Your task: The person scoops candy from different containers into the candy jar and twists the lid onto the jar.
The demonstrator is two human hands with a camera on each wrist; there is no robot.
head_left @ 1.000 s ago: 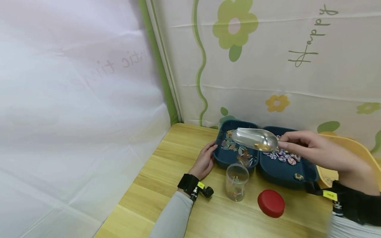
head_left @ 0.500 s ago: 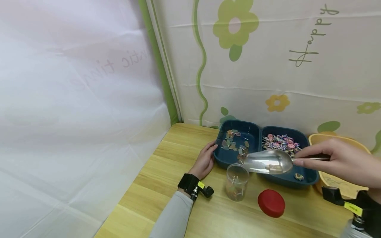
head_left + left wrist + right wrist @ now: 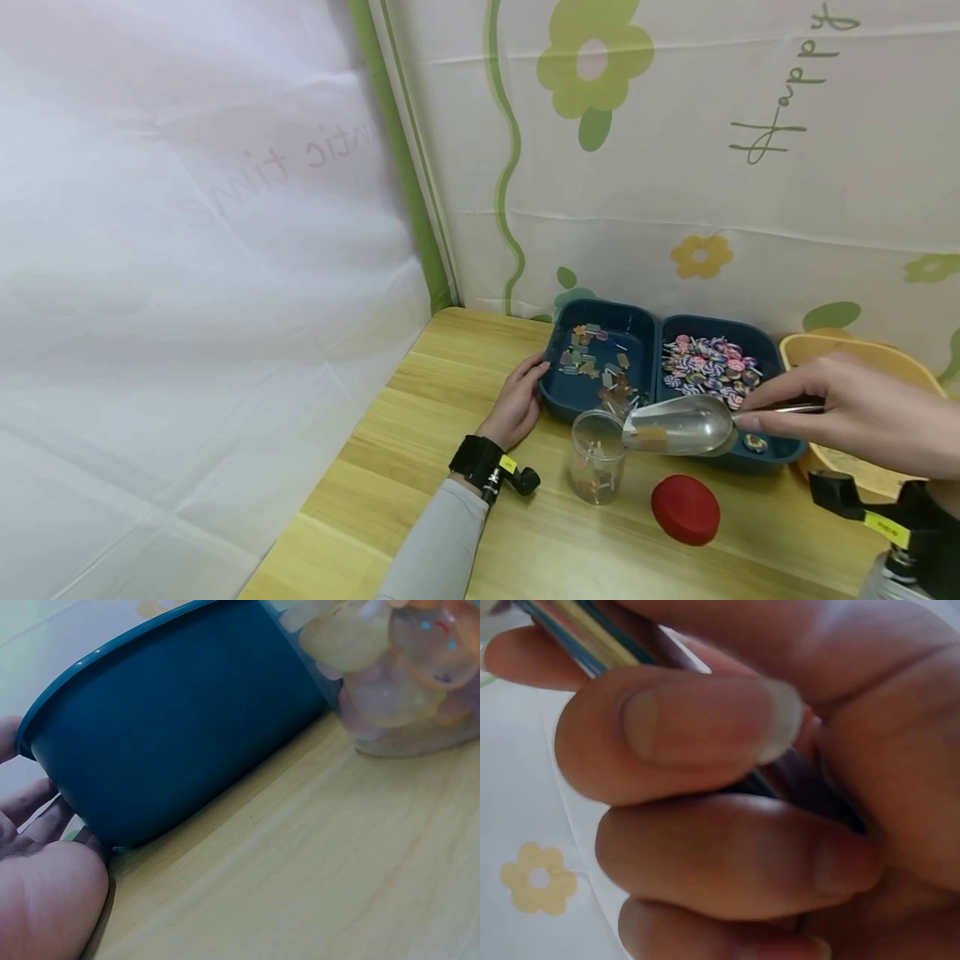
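Observation:
My right hand (image 3: 840, 408) holds a metal scoop (image 3: 693, 421) by its handle, with the fingers curled round it in the right wrist view. The scoop's lip sits right at the rim of a clear plastic jar (image 3: 597, 467), and a brownish piece (image 3: 651, 435) lies in it. Translucent gummy-like pieces (image 3: 401, 686) fill the lower jar in the left wrist view. My left hand (image 3: 516, 402) rests against the left side of a dark blue two-part tray (image 3: 172, 735), its fingers touching the outer wall near the rim. Small brown and clear charms (image 3: 577, 358) lie in the tray's left compartment.
Swirl-patterned candy-like pieces (image 3: 708, 365) are heaped in the right compartment of the blue tray. A red lid (image 3: 685, 510) lies on the wooden table (image 3: 420, 400) to the right of the jar. Behind my right hand stands a yellow container (image 3: 892, 358). A printed curtain (image 3: 630, 183) closes off the back.
The scoop has come down and to the right, from over the left compartment to the jar's rim, and its lip now tips lower. My left hand has stayed at the tray.

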